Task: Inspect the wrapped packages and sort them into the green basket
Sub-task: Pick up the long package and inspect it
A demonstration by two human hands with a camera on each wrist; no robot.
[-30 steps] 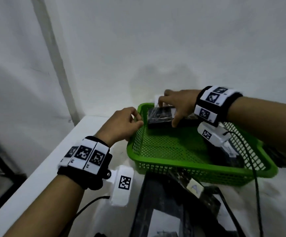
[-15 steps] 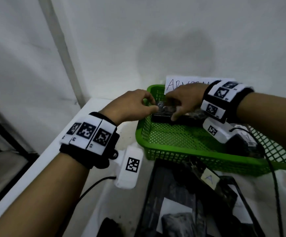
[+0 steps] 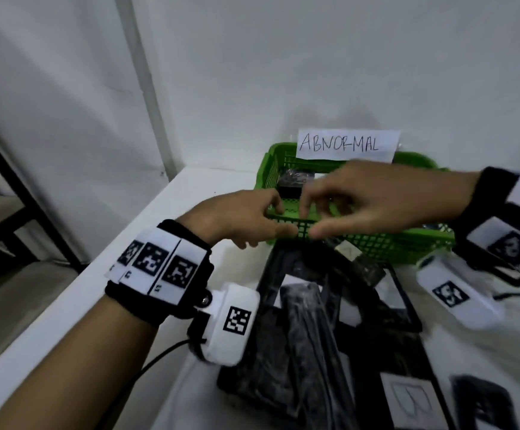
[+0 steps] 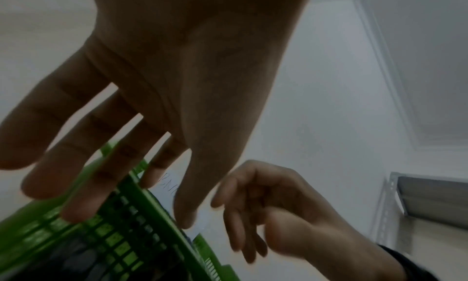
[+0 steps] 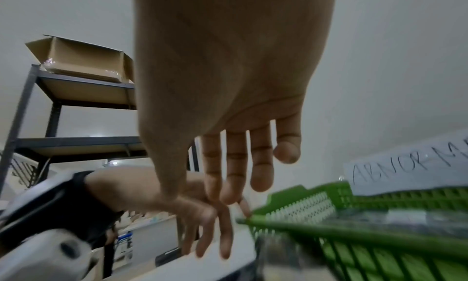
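The green basket [image 3: 376,243], a shallow lattice-walled plastic tray, sits on the far right of the white table against the wall. One dark wrapped package [image 3: 294,180] lies flat in its far left corner; more dark wrapped packages [image 3: 311,330] lie heaped just in front of its near wall

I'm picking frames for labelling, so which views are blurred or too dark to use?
Head view: the ABNORMAL sign reads sharp, but the right hand is motion-smeared. Left wrist view: dim, the left hand backlit, the green basket smeared. Right wrist view: brighter, with the basket rim streaked.
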